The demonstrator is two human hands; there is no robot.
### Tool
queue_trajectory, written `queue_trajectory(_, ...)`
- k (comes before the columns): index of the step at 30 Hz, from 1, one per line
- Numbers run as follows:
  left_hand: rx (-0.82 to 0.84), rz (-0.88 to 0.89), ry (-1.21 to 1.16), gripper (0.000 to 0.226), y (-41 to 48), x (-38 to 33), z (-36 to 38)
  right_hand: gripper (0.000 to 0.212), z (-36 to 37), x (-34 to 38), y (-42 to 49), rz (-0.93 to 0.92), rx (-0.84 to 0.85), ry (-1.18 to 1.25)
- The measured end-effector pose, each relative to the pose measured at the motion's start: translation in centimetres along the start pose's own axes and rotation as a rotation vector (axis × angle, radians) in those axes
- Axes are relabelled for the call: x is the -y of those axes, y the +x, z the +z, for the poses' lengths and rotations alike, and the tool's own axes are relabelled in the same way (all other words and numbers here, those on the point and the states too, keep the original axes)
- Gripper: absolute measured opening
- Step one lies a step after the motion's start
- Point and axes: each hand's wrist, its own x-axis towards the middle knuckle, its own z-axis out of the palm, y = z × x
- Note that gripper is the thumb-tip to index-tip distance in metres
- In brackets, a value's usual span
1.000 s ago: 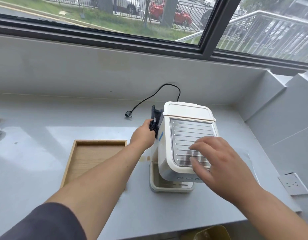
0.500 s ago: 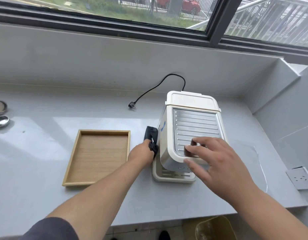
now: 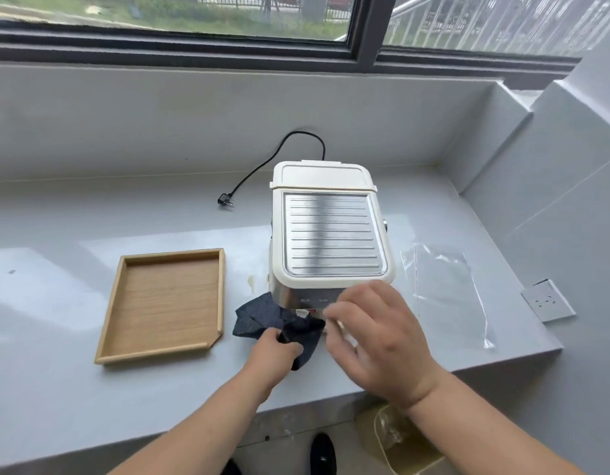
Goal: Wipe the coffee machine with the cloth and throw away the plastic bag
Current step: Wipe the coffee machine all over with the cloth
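Note:
A cream coffee machine [image 3: 327,231] with a ribbed metal top stands on the grey counter [image 3: 57,389]. My left hand [image 3: 274,351] grips a dark blue cloth [image 3: 262,317] at the machine's lower front left corner. My right hand [image 3: 375,341] hovers in front of the machine's front panel, fingers apart, holding nothing. A clear plastic bag [image 3: 447,289] lies flat on the counter just right of the machine.
A wooden tray [image 3: 166,303] sits left of the machine. The machine's black cord and plug [image 3: 225,200] lie behind it, unplugged. A wall socket [image 3: 547,299] is at the right. A yellowish bin [image 3: 399,437] stands on the floor below the counter edge.
My left hand brought the cloth from the machine's left side down to its front. My right hand came off the metal top and dropped in front of the machine.

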Motion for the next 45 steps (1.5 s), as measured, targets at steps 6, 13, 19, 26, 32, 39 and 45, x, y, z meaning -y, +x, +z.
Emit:
queue_trajectory(6,0.015,0.025,-0.057,0.019,-1.9,-1.0,3.5,0.028,4.5,-1.2,-7.9,1.22,0.639,0.462)
queue_trajectory(13,0.224,0.181,0.293,0.023,-4.0,-5.0,6.8,0.031,8.9,-6.3,-9.4,1.748,0.184,1.291)
queue_trajectory(19,-0.094,0.653,0.919,0.021,-6.9,-8.2,6.1,0.019,7.9,-12.1,-9.3,1.614,0.135,0.624)
queue_trajectory(26,-0.724,1.313,1.001,0.03,-8.8,-12.8,2.1,0.012,9.2,-17.9,-6.4,1.594,0.133,0.618)
queue_trajectory(32,-0.71,1.273,0.957,0.024,-8.4,-12.4,1.4,0.01,12.1,-22.4,-1.8,1.814,0.151,1.131)
queue_trajectory(39,-0.669,1.272,0.926,0.017,-8.4,-11.5,0.7,0.019,12.3,-25.3,3.0,1.654,0.238,1.189)
queue_trajectory(45,-0.647,1.266,0.898,0.01,-8.2,-11.9,0.5,0.021,9.9,-24.7,7.7,1.471,0.134,1.287)
